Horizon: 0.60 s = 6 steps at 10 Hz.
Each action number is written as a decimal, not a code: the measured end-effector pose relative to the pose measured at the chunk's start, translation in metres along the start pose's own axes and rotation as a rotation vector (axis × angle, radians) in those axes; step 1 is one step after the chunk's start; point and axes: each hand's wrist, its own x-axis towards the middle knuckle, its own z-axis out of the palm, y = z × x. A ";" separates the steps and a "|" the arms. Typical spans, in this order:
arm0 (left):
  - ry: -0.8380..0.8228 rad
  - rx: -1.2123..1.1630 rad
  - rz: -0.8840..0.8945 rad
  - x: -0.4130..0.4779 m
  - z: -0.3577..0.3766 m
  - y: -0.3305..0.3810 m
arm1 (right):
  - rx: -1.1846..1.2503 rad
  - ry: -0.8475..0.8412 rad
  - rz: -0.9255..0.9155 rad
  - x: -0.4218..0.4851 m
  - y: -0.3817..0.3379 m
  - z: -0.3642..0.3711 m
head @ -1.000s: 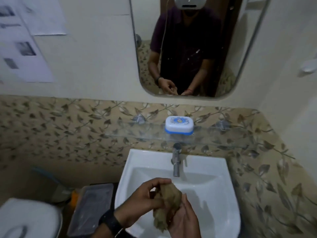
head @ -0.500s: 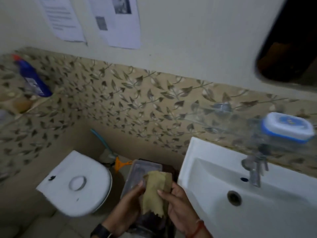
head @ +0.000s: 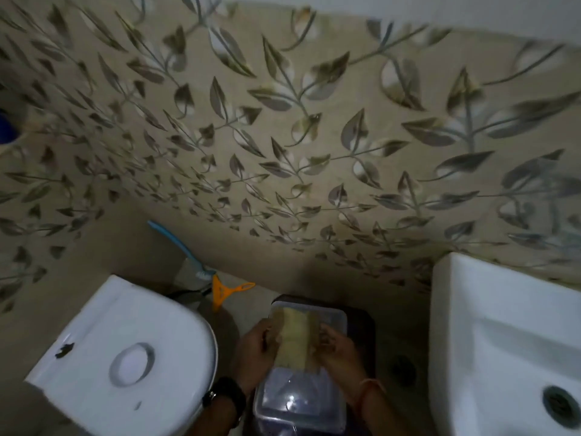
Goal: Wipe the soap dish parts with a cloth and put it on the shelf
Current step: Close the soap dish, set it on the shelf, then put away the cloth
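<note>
A yellowish-brown cloth (head: 294,336) is stretched flat between my two hands, low in the middle of the view. My left hand (head: 256,350) grips its left edge and my right hand (head: 334,349) grips its right edge. The cloth hangs just above a clear plastic lidded box (head: 298,394) that stands on a dark stool between the toilet and the basin. The soap dish and the glass shelf are out of view.
A white toilet with its lid down (head: 125,350) stands at the lower left. The white wash basin (head: 509,341) fills the right edge. A blue-handled brush (head: 176,243) and an orange scraper (head: 226,292) lean at the leaf-patterned tiled wall (head: 283,121).
The view has swung left and down, away from the mirror, shelf and soap dish. The bunched cloth has been carried from over the basin to above the plastic box and spread flat.
</note>
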 end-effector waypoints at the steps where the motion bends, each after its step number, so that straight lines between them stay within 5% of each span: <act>1: -0.025 0.129 0.019 0.039 0.027 -0.033 | -0.107 0.047 0.023 0.049 0.029 0.006; 3: -0.063 0.389 -0.039 0.074 0.069 -0.069 | -0.370 0.049 0.048 0.110 0.093 0.008; 6: -0.198 0.504 -0.064 0.062 0.070 -0.049 | -0.750 0.035 -0.038 0.078 0.072 0.009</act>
